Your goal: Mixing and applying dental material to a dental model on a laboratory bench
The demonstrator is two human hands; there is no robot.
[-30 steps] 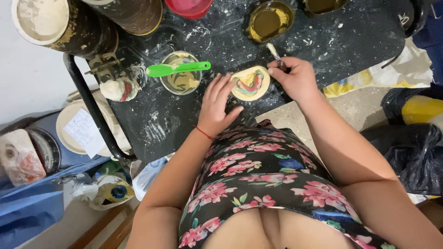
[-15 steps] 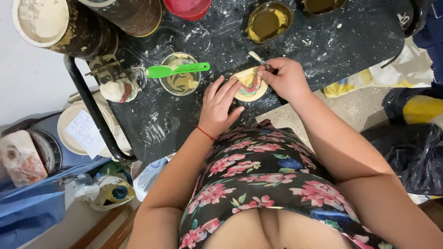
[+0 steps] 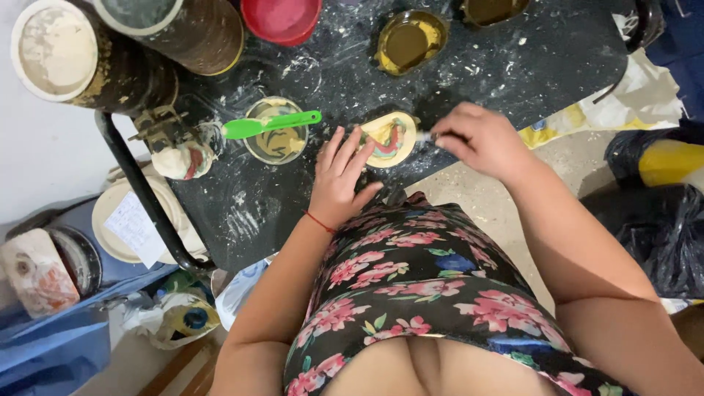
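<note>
A: Two bare hands are seen over the black, paint-spattered tabletop (image 3: 513,66). What is held?

B: A thin pale-handled brush (image 3: 424,136) is pinched in the right hand (image 3: 480,139), fingers curled shut around it; only a short stub of the brush is shown, pointing at the small round cream-coloured disc with red, green and yellow painting (image 3: 389,138).

A: And the left hand (image 3: 341,180)?

B: Laid flat, fingers spread and open, nothing gripped. Its fingertips (image 3: 364,150) are rested against the disc's left edge. A red thread bracelet (image 3: 320,221) is worn at the wrist.

A: Where is the disc placed?

B: On the tabletop near its front edge, between the two hands, just right of a round cup of murky yellowish liquid (image 3: 276,132). A bright green plastic spatula (image 3: 270,125) is laid across that cup.

A: Other items?

B: A dish of ochre paint (image 3: 409,42) and a red bowl (image 3: 282,18) are set further back. Two large paint-crusted cylindrical cans (image 3: 95,51) are stood at the back left. A black plastic bag (image 3: 653,227) is seen on the floor at right.
</note>
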